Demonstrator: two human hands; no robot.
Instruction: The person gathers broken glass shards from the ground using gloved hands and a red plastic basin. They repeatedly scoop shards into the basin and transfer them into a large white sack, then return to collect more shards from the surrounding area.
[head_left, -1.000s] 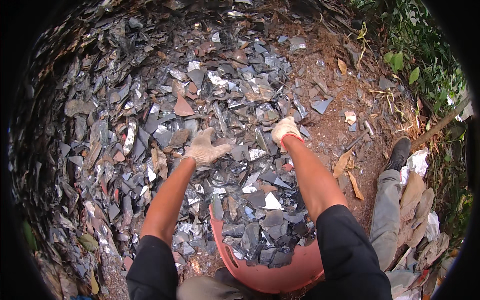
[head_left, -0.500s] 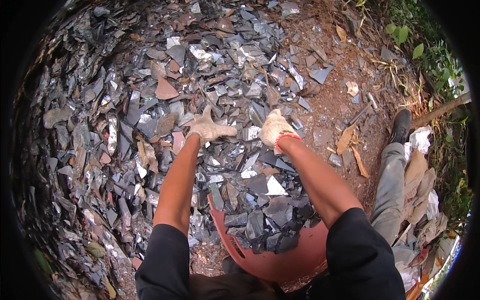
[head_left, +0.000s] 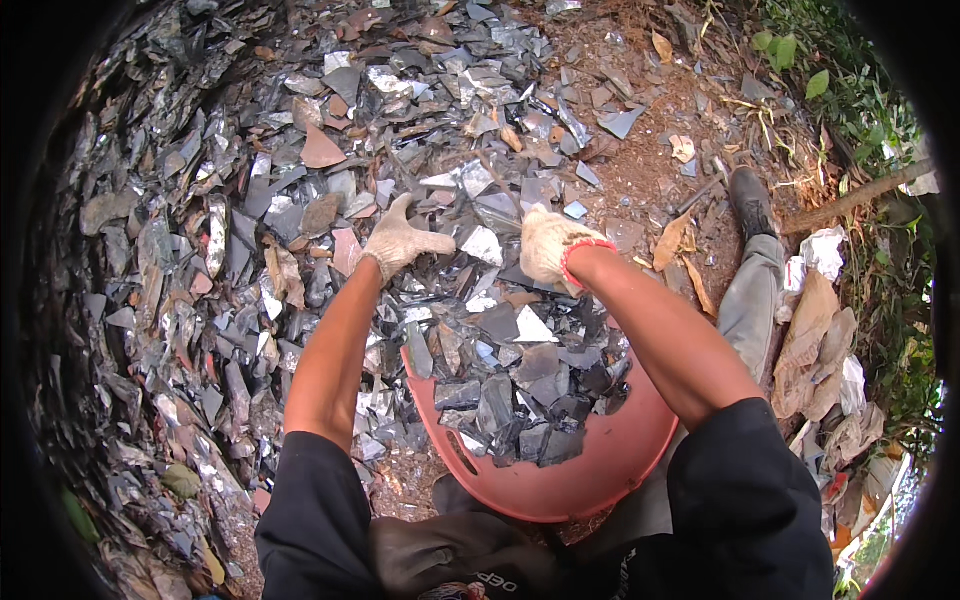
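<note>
A salmon-pink basin (head_left: 600, 470) near the person's knees holds dark flat shards, piled toward its far rim. Grey, shiny shards (head_left: 300, 200) cover the ground ahead. The gloved left hand (head_left: 398, 238) rests spread on them; the gloved right hand (head_left: 548, 243) curls over pieces, grasp unclear. Bare brown soil (head_left: 650, 150) lies at right

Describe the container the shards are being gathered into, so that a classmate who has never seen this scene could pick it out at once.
Start from the wide heap of grey, shiny shards covering the ground. Come down to its near edge, between the person's two bare forearms, below the gloved left hand and right hand. There lies a shallow, rounded salmon-pink basin, partly filled with shards: the only large pink, curved thing there.
</note>
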